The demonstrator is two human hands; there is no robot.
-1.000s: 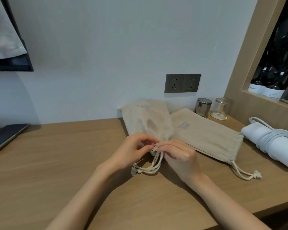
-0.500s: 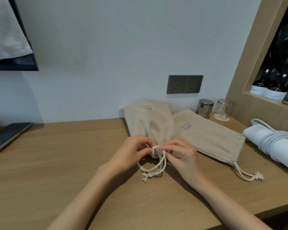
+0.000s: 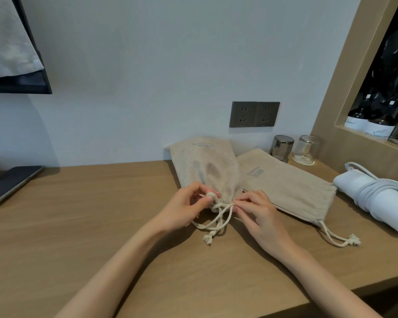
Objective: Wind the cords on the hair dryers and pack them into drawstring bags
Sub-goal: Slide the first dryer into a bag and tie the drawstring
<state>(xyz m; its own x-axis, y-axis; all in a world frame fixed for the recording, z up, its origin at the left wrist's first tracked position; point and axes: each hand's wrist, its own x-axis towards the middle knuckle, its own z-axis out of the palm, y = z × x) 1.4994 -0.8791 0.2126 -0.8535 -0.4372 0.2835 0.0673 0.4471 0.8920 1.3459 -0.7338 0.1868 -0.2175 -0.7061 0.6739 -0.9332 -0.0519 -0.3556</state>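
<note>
A bulging beige drawstring bag (image 3: 205, 168) lies on the wooden desk (image 3: 78, 226), its mouth cinched toward me. My left hand (image 3: 184, 207) pinches the gathered mouth and the cream drawstring (image 3: 214, 220). My right hand (image 3: 255, 212) pinches the same cord just right of the mouth. The cord's loops and knotted end trail toward me. A second, flat beige bag (image 3: 290, 187) lies to the right with its own cord (image 3: 338, 238) loose. At the far right rests a white hair dryer (image 3: 377, 200) with its cord wound around it.
Two upturned glasses (image 3: 294, 149) stand at the back by the wall under a dark double socket (image 3: 254, 114). A dark tray (image 3: 9, 182) sits at the desk's left edge. A wooden niche with dark bottles (image 3: 375, 125) rises on the right.
Both hands have shifted slightly apart at the bag's mouth, drawing the cord sideways. The cord's knotted end now lies farther toward me.
</note>
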